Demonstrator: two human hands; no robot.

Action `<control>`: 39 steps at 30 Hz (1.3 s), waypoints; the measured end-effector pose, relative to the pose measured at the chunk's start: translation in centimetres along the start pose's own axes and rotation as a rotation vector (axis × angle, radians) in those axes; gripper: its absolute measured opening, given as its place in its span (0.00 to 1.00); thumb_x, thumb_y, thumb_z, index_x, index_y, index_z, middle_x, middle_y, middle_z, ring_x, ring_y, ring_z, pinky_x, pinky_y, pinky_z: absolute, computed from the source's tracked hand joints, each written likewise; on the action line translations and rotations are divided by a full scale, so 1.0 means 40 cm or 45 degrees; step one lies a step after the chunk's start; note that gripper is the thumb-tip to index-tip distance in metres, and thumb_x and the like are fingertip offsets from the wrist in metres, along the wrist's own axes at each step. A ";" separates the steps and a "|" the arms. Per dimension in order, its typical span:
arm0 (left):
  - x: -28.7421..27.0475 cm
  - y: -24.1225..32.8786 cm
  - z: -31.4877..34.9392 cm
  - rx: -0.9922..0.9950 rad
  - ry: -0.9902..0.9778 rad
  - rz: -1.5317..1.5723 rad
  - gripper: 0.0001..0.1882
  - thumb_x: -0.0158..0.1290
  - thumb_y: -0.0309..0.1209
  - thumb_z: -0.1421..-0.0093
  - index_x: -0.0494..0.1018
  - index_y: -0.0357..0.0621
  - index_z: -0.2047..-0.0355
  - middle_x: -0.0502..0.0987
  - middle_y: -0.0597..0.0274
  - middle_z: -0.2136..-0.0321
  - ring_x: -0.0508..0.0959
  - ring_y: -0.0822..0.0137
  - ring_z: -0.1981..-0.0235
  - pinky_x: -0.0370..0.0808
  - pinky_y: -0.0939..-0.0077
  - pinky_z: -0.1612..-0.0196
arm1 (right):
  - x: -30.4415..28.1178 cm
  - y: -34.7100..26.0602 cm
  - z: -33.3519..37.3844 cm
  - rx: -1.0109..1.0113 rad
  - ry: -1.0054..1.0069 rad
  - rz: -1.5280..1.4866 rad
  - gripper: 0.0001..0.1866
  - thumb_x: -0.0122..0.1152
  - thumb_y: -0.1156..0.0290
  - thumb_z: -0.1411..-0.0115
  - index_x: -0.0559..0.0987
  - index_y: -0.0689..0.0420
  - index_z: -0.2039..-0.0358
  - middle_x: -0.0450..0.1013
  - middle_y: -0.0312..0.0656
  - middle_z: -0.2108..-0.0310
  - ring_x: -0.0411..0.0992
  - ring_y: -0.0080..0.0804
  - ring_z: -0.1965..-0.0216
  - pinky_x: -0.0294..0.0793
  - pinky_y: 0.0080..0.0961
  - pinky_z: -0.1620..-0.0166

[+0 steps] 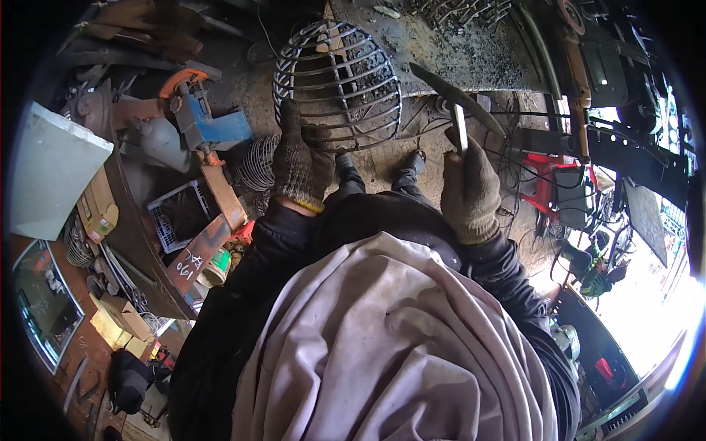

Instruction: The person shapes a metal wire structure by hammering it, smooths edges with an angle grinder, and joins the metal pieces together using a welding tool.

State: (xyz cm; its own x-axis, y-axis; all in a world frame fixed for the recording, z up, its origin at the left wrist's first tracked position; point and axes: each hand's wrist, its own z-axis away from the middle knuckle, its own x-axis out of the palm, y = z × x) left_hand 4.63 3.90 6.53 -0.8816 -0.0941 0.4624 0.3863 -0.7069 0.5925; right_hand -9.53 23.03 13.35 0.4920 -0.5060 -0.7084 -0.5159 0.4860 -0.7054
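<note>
A round cage of bent metal bars [340,76] stands upright in front of me. At its near left edge is my left hand [303,160], in a dark knitted glove, with its fingers curled around the cage's bars. My right hand [471,187], gloved the same way, is raised to the right of the cage, apart from it. Its fingers are closed on a thin pale flat bar [460,126] that points up and away; its exact kind does not show. Just beyond that bar a long curved metal blade-like strip [457,95] slants from upper left to lower right.
A blue and orange machine [213,121] stands at the left, near coiled wire [257,163] and a white plastic crate [179,215]. Loose cables [507,158] trail on the floor at the right, beside a red plastic stool [543,187]. Metal scraps [463,15] lie at the far side.
</note>
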 end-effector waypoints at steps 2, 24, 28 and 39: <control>-0.020 -0.012 -0.021 -0.155 -0.017 0.256 0.13 0.58 0.39 0.35 0.77 0.45 0.56 0.81 0.66 0.65 0.79 0.77 0.69 0.77 0.84 0.65 | 0.011 0.000 -0.009 -0.025 -0.009 0.118 0.16 0.53 0.69 0.34 0.74 0.59 0.47 0.78 0.46 0.72 0.80 0.44 0.68 0.77 0.36 0.66; -0.005 -0.019 -0.037 -0.182 0.117 0.154 0.23 0.55 0.48 0.34 0.73 0.44 0.48 0.81 0.63 0.58 0.81 0.68 0.59 0.79 0.70 0.52 | 0.003 -0.017 -0.030 0.086 -0.113 -0.052 0.14 0.50 0.69 0.32 0.75 0.60 0.50 0.78 0.46 0.73 0.80 0.45 0.67 0.76 0.36 0.64; -0.024 -0.027 -0.051 -0.173 0.085 0.137 0.24 0.55 0.47 0.34 0.72 0.44 0.46 0.80 0.62 0.56 0.81 0.67 0.58 0.79 0.70 0.50 | -0.003 -0.016 -0.019 0.070 -0.051 -0.109 0.15 0.52 0.70 0.32 0.75 0.61 0.48 0.75 0.44 0.74 0.75 0.35 0.72 0.73 0.29 0.67; 0.017 0.022 -0.017 -0.138 0.310 -0.156 0.17 0.63 0.47 0.40 0.71 0.51 0.72 0.68 0.71 0.81 0.71 0.73 0.81 0.72 0.76 0.74 | 0.021 -0.004 -0.065 0.001 0.035 -0.165 0.15 0.52 0.71 0.31 0.76 0.61 0.47 0.70 0.34 0.74 0.67 0.17 0.73 0.69 0.19 0.69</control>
State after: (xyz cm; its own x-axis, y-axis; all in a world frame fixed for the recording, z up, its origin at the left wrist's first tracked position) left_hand 4.19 2.73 6.92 -0.9642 -0.1597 0.2118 0.2531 -0.7931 0.5540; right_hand -10.86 20.68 12.94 0.5352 -0.5840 -0.6103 -0.4486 0.4156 -0.7912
